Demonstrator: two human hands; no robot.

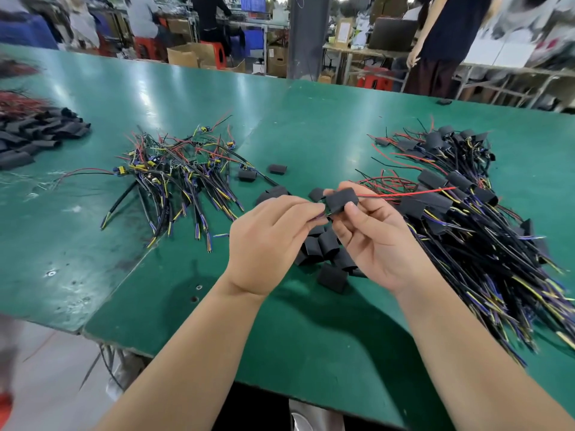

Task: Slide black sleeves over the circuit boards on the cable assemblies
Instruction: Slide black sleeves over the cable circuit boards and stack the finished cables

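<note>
A black sleeve (341, 200) sits on a cable assembly held above the green table (93, 244). My right hand (373, 234) pinches this sleeve between thumb and fingers. My left hand (270, 234) pinches the assembly's cable end just left of the sleeve. Red wires (404, 193) stick out of the sleeve to the right. The circuit board inside is hidden. Loose black sleeves (323, 247) lie under my hands. A pile of bare cable assemblies (177, 172) with green boards lies to the left. Sleeved assemblies (466, 219) are heaped on the right.
A stack of more black sleeves (34, 135) sits at the far left edge with red wires behind it. Two stray sleeves (277, 169) lie mid-table. A person (445, 42) stands beyond the table's far right edge. Boxes and stools fill the background.
</note>
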